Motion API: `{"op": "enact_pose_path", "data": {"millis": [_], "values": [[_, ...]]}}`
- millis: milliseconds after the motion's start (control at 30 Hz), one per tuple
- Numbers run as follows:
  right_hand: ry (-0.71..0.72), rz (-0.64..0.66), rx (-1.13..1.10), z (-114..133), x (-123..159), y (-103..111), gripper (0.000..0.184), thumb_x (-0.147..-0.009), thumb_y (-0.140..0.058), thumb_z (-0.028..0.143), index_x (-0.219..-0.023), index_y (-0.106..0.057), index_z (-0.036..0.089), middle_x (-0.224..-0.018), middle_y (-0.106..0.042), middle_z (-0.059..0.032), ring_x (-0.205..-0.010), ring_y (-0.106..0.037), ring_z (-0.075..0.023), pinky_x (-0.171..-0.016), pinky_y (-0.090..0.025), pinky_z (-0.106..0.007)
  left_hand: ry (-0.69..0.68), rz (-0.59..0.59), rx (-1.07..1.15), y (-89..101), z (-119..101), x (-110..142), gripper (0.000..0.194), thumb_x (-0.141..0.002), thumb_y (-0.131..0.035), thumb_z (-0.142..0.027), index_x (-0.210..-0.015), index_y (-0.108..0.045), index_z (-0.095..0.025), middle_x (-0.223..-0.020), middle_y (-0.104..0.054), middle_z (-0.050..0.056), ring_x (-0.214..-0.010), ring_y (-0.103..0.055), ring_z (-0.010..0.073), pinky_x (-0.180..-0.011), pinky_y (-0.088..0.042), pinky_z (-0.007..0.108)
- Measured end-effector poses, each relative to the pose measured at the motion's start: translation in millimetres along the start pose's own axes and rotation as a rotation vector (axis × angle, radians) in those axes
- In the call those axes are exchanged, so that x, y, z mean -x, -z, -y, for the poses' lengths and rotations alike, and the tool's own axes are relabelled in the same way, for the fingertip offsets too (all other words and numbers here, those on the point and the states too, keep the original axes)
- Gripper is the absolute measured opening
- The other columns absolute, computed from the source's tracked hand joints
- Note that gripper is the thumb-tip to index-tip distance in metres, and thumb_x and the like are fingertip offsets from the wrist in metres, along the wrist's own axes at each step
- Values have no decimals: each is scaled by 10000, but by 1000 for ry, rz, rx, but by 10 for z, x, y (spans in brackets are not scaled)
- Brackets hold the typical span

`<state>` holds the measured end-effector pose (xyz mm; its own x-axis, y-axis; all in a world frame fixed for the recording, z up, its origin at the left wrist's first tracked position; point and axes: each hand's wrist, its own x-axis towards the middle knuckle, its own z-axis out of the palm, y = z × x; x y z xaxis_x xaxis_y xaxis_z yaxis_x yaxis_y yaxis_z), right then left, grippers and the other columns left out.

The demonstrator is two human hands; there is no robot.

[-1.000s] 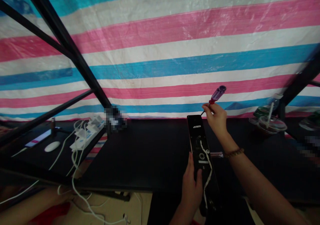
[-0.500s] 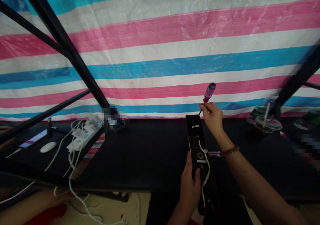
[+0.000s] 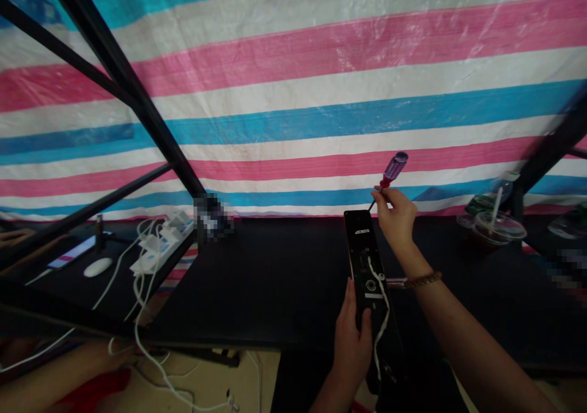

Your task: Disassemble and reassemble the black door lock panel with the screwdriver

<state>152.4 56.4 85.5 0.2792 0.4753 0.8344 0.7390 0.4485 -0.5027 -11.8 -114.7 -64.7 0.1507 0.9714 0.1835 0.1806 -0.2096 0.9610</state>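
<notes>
A long black panel (image 3: 361, 236) with small fittings, pale labels and a whitish cable (image 3: 387, 306) along it leans over the front edge of the black table. My left hand (image 3: 351, 339) grips its lower part, thumb on the face and fingers along the left side. Between the fingertips of my right hand (image 3: 397, 214) is the shaft of a screwdriver (image 3: 394, 167) with a clear purple handle and red collar. The screwdriver tilts, handle up to the right, its tip at the panel's top right corner; whether the tip sits in a screw is too small to tell.
At left are a power strip (image 3: 160, 245) with white cables, a white mouse (image 3: 98, 267) and a phone (image 3: 76, 251). A lidded plastic cup (image 3: 499, 226) with a straw stands at right. Black frame posts flank the table (image 3: 257, 291). Another person's arm (image 3: 64, 370) shows lower left.
The whole view has shifted slightly, so everything appears a little farther right. The screwdriver's handle leans somewhat more to the right; both hands keep their holds.
</notes>
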Motion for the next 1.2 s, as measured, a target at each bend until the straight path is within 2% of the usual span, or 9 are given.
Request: {"op": "enact_pose_path", "data": {"millis": [100,200,300,467,633,733,967,1067,1200], "values": [[-63,33,-28,-1,-12,35,239,-947,-560,339,-1097,-667,187,-875,-763,-92,-770,-725,-263,-733,-552,-393,2,5,-3,1,-3,-7,570,-1016,-439,-337,-1566,-360,-211,-1634,-351,71,-1514,-317,245,-1252,-276,419],[-43,125,-73,23,-52,43,256,-968,-477,286,-1138,-642,188,-903,-774,-92,-823,-743,-260,-751,-559,-388,3,9,-19,1,-2,-8,574,-1023,-426,-355,-1572,-344,-207,-1639,-340,72,-1519,-307,240,-1254,-269,423],[-30,155,-81,61,-84,22,222,-966,-493,303,-1067,-656,190,-885,-769,-90,-789,-741,-247,-735,-564,-374,6,3,-25,0,-2,-4,579,-1025,-423,-363,-1574,-337,-200,-1638,-342,77,-1518,-311,239,-1252,-273,423],[34,84,6,61,-80,0,240,-938,-592,394,-833,-691,203,-854,-738,-102,-759,-693,-247,-714,-557,-379,-3,8,-26,-3,-1,-1,572,-1026,-422,-357,-1571,-345,-203,-1637,-344,78,-1517,-313,241,-1252,-276,424],[-23,90,-47,-2,-77,4,188,-941,-563,336,-972,-677,189,-953,-765,-120,-819,-725,-268,-783,-558,-411,-5,12,-37,-8,13,9,573,-1029,-415,-357,-1575,-335,-203,-1641,-336,81,-1519,-307,240,-1254,-270,430],[-42,130,-55,-9,-69,-12,204,-967,-484,292,-1041,-641,185,-899,-759,-101,-804,-726,-258,-782,-550,-406,-7,3,-33,-12,8,14,581,-1025,-426,-356,-1577,-327,-206,-1638,-339,82,-1516,-315,246,-1251,-280,438],[36,49,41,58,-28,3,235,-943,-587,380,-815,-682,208,-862,-720,-97,-798,-672,-251,-745,-539,-392,-5,-7,0,-3,-29,-2,574,-1018,-441,-348,-1569,-351,-221,-1629,-359,75,-1509,-329,251,-1247,-294,437],[15,48,16,56,-16,9,197,-932,-603,373,-924,-702,204,-907,-747,-104,-814,-697,-267,-763,-551,-415,-9,-15,8,0,-12,-9,578,-1012,-456,-348,-1569,-354,-226,-1626,-365,73,-1508,-330,252,-1247,-293,435],[-31,93,-32,22,0,-12,230,-965,-512,322,-1076,-664,191,-964,-767,-117,-847,-733,-270,-787,-563,-417,-7,-15,5,-4,4,-15,576,-1015,-451,-348,-1568,-355,-219,-1629,-362,74,-1511,-324,248,-1251,-283,428]]}}
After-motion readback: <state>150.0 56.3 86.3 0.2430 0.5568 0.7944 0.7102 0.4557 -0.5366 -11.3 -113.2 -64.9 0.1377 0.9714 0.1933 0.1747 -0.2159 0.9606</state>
